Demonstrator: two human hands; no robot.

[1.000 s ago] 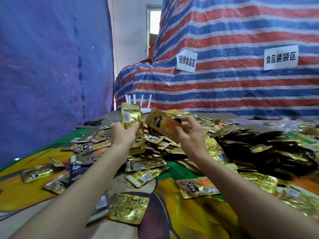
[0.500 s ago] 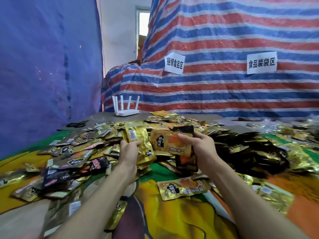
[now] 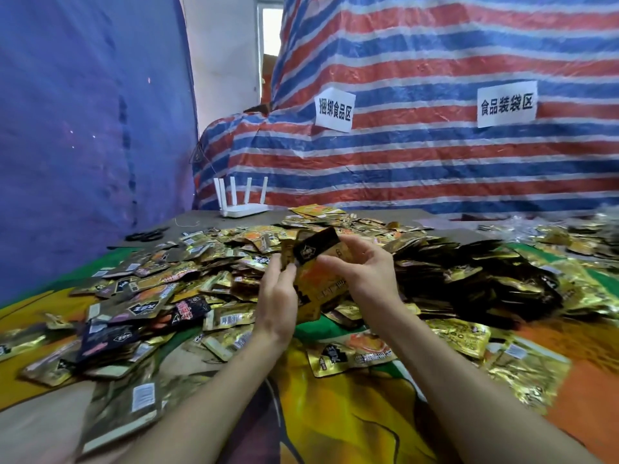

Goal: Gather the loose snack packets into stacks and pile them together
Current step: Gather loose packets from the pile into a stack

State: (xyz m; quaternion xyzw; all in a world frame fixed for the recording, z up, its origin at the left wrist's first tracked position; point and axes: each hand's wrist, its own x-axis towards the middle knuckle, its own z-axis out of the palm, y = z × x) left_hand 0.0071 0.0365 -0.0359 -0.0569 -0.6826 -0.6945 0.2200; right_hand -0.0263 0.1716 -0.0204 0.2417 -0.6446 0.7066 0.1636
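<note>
The left hand [image 3: 279, 296] and right hand [image 3: 366, 274] hold a small stack [image 3: 318, 286] of snack packets between them, raised above the loose packets [image 3: 187, 289] on the table [image 3: 351, 413]. The fingers [image 3: 355, 244] of both hands are narrow and curl round the stack edges. A black packet [image 3: 315, 248] sits tilted on top, out of line.

Likely faults:
- Foil faces appear slick, so light pressure lets packets slide out.
- The tilted packet can fan the stack.
- A dropped stack scatters back into the loose packets.
</note>
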